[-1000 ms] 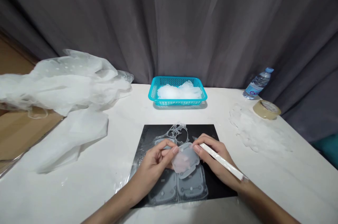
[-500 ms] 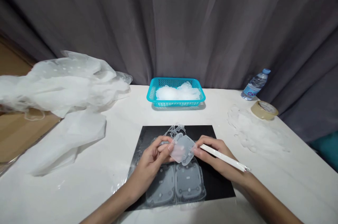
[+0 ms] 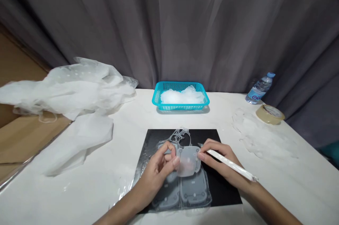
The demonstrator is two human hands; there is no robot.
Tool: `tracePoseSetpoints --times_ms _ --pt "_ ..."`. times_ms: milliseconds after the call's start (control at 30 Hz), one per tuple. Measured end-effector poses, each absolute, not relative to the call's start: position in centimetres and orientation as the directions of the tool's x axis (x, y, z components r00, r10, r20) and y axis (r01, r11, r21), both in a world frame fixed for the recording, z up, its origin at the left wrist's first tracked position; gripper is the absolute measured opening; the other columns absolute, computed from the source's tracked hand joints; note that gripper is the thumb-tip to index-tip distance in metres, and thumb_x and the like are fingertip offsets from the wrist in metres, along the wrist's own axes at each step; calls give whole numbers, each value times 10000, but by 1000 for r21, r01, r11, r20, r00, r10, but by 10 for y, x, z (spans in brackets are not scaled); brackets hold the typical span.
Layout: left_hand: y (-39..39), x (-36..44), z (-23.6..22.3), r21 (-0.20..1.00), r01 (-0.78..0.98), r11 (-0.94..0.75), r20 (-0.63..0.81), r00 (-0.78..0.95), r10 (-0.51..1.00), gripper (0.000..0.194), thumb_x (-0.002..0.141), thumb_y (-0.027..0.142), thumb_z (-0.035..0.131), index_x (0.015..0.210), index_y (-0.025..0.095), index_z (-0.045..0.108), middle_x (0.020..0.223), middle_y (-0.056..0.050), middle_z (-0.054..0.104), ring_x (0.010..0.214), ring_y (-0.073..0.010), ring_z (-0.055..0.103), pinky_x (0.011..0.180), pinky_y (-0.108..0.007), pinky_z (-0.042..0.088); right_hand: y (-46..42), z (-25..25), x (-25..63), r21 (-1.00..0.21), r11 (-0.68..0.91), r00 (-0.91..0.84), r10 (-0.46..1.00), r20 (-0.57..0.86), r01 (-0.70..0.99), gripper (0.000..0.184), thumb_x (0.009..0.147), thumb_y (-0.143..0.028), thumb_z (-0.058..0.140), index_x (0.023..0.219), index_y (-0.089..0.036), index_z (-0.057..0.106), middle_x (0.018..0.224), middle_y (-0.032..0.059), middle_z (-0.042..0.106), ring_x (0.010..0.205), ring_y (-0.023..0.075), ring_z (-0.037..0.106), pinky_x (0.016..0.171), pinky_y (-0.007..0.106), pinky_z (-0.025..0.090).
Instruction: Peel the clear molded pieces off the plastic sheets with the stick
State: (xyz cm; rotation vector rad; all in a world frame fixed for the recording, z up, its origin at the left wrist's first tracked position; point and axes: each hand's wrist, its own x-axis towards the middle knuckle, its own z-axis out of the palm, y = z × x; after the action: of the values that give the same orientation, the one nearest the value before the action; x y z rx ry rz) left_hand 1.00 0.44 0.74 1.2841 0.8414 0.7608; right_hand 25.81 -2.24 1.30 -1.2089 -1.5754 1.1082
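Observation:
Between my hands is a thin translucent plastic piece [image 3: 188, 159], roughly square with rounded corners and small round marks. My left hand [image 3: 160, 165] has curled fingers, with the thumb at the piece's left edge and a fingertip showing faintly through it. My right hand [image 3: 218, 156] pinches the right edge. Also in that hand is a slim white craft knife [image 3: 233, 166], its grey pointed tip showing past the fingers. Below lie translucent moulded sheets [image 3: 194, 191] with similar square shapes, on a black board [image 3: 222, 191]. Stringy clear offcuts [image 3: 181, 134] lie just beyond my hands.
A turquoise basket [image 3: 180, 106] of whitish translucent pieces stands at the back. Clear scraps [image 3: 262, 136], a tape roll [image 3: 270, 114] and a water bottle [image 3: 261, 89] are at right. Crumpled plastic bags [image 3: 87, 90] lie at left by a cardboard box [image 3: 34, 129].
The plastic piece has turned from a tilted, diamond-like position to nearly square-on. My left fingers have shifted and curled more at its left edge. The view has shifted slightly.

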Motion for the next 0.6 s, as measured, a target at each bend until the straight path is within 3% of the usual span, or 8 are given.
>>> tracePoseSetpoints --times_ms 100,267,433,600 --pt "6 14 5 983 -45 179 -133 500 856 430 976 590 677 962 244 423 596 113 502 542 -84 402 557 -190 294 -26 12 255 -948 175 -223 968 116 267 210 994 -389 696 874 -222 741 861 7 614 798 162 591 744 281 430" --pt "4 17 3 971 -76 225 -154 521 840 409 1010 543 649 1204 245 446 634 75 622 556 -115 524 575 -214 372 -28 8 251 -944 199 -228 964 139 265 185 1001 -365 684 903 -220 742 868 7 604 791 156 592 745 277 438" --pt "6 18 5 987 -49 152 -104 529 842 322 1030 524 624 1009 213 544 666 62 605 606 -108 530 626 -218 405 -29 7 252 -961 213 -249 954 166 177 147 990 -356 693 971 -222 751 885 6 583 772 145 581 706 261 448" --pt "10 22 10 992 -41 115 -80 496 864 340 1018 546 623 974 217 554 690 52 594 666 -137 561 687 -245 460 -29 7 256 -964 207 -196 965 174 166 160 982 -379 710 957 -229 761 886 6 605 806 156 590 751 274 450"
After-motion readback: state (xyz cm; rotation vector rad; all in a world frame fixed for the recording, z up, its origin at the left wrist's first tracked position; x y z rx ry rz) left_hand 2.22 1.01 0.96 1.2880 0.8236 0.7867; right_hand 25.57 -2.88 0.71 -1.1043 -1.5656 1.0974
